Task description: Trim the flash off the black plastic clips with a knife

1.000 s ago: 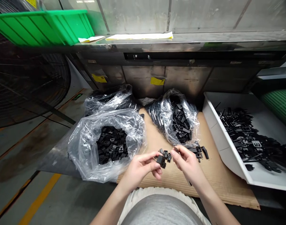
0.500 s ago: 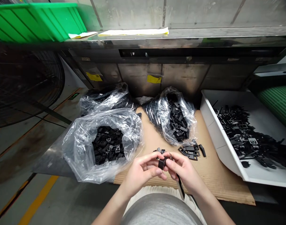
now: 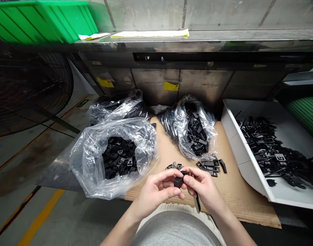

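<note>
Between my hands, in front of my body, is a small black plastic block (image 3: 178, 181). My left hand (image 3: 158, 187) is closed on it with thumb and fingertips. My right hand (image 3: 204, 184) has its fingers curled round a slim tool (image 3: 197, 204), whose long dark and metallic end hangs below the palm; its exact kind is unclear. The right thumb and fingertips press close against the block's right side. Just beyond my hands lie a few small black plastic parts (image 3: 174, 165). To their right is a cluster of longer black plastic pieces (image 3: 210, 167).
Clear plastic bags of black parts stand left (image 3: 87, 167), behind (image 3: 120, 109) and centre right (image 3: 180, 133). A white tray (image 3: 245, 153) of dark pieces is on the right. Cardboard (image 3: 169, 141) covers the tabletop. A shelf edge (image 3: 210, 44) bearing a green bin (image 3: 43, 22) crosses above; a fan (image 3: 30, 89) stands left.
The black block has turned slightly between my fingers. Both hands stay in nearly the same place, and the view has shifted a little.
</note>
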Motion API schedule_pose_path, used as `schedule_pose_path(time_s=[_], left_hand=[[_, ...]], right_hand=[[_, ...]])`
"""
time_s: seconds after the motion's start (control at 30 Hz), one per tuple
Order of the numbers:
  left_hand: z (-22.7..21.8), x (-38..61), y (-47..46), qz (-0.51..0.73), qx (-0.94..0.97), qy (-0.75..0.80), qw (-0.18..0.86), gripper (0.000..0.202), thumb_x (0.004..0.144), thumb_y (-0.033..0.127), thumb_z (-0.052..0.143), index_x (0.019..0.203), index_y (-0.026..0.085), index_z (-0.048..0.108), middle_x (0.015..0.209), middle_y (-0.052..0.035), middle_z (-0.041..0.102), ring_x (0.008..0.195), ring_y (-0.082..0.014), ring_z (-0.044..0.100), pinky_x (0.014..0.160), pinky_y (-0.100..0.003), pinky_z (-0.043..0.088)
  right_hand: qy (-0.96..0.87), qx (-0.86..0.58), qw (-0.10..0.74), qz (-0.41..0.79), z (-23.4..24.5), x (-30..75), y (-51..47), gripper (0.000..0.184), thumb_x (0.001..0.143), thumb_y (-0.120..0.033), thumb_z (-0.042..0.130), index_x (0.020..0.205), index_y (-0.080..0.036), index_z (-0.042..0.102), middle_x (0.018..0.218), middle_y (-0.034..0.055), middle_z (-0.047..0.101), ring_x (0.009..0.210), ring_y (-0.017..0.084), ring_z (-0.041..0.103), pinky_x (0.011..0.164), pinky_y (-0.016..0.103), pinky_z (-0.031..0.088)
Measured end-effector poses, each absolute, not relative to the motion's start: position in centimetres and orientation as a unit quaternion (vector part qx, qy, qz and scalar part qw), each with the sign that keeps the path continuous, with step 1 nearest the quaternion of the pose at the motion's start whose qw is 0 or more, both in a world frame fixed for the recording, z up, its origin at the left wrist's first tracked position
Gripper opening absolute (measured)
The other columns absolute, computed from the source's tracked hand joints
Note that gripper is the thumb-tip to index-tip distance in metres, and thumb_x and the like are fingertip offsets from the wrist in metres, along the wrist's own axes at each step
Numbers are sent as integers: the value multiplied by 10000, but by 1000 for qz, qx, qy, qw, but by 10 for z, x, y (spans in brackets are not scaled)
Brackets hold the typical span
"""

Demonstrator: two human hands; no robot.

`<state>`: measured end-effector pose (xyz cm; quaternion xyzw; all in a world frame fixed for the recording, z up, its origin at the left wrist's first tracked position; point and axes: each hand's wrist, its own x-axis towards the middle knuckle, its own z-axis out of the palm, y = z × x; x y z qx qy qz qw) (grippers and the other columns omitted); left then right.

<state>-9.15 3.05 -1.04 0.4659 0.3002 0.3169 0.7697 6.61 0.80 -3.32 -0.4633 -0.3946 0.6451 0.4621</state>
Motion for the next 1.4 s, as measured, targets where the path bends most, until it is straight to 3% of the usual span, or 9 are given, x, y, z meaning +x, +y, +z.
schedule_pose_path(time_s=[0.1, 0.23, 0.37, 0.47, 0.63, 0.93, 1.17, 1.3, 1.4], left_hand=[[-6, -92, 30, 336, 569, 340, 669, 334, 689, 104, 673, 990, 245, 635, 863, -10, 640, 714, -146, 593, 684, -253, 471], [1, -94, 29, 348, 699, 399, 480, 204, 735, 174, 637, 935, 203, 666, 695, -7, 599, 617, -142, 532, 602, -232, 431], [2, -98, 26, 319, 767, 414, 372, 153, 778, 208, 590, 913, 153, 636, 652, -15, 577, 556, -136, 510, 532, -222, 391], [1, -98, 24, 308, 796, 406, 328, 153, 803, 197, 557, 928, 127, 612, 640, -19, 570, 548, -132, 515, 525, -214, 385], [2, -97, 24, 306, 829, 380, 274, 187, 830, 179, 515, 966, 74, 589, 672, -52, 597, 575, -138, 539, 555, -213, 401], [2, -98, 24, 277, 856, 359, 250, 211, 855, 181, 457, 993, 73, 576, 664, -63, 595, 571, -156, 540, 543, -236, 397], [2, -98, 27, 271, 858, 348, 263, 224, 854, 188, 455, 981, 75, 600, 615, -49, 578, 524, -151, 516, 504, -237, 381], [5, -98, 23, 264, 849, 335, 312, 189, 823, 200, 515, 933, 104, 635, 589, -35, 569, 506, -147, 506, 499, -238, 375], [6, -100, 23, 259, 779, 390, 417, 180, 809, 203, 537, 949, 142, 633, 591, -17, 581, 492, -138, 530, 504, -232, 402]], right_hand=[[-403, -457, 456, 649, -31, 62, 6, 268, 782, -402, 534, 842, -142, 561, 550, -47, 467, 394, 38, 330, 367, 175, 228], [-420, -474, 445, 634, -26, 60, 0, 241, 838, -351, 471, 908, -144, 570, 620, -22, 488, 467, 63, 399, 430, 191, 325], [-574, -550, 436, 423, -23, 69, -12, 256, 881, -259, 389, 1075, -162, 527, 760, 37, 550, 595, 121, 509, 572, 257, 412], [-710, -537, 373, 262, -18, 73, -18, 256, 880, -206, 382, 1074, -163, 543, 744, 52, 553, 668, 164, 526, 606, 287, 414], [-757, -544, 311, 184, -10, 68, -20, 309, 886, -278, 366, 1065, -131, 569, 686, 58, 501, 638, 188, 501, 538, 301, 408], [-757, -572, 285, 136, -12, 64, -21, 358, 898, -330, 336, 1074, -145, 587, 655, 39, 466, 607, 169, 488, 525, 274, 396], [-737, -578, 284, 204, -15, 65, -18, 316, 887, -298, 366, 1084, -177, 581, 703, 40, 480, 651, 172, 514, 557, 280, 426], [-678, -612, 335, 232, -19, 78, -14, 308, 877, -300, 383, 1021, -152, 612, 711, 42, 475, 662, 170, 507, 588, 286, 431], [-620, -633, 379, 268, -19, 90, -13, 313, 870, -337, 393, 1018, -154, 600, 764, 48, 473, 718, 169, 517, 612, 266, 440]])
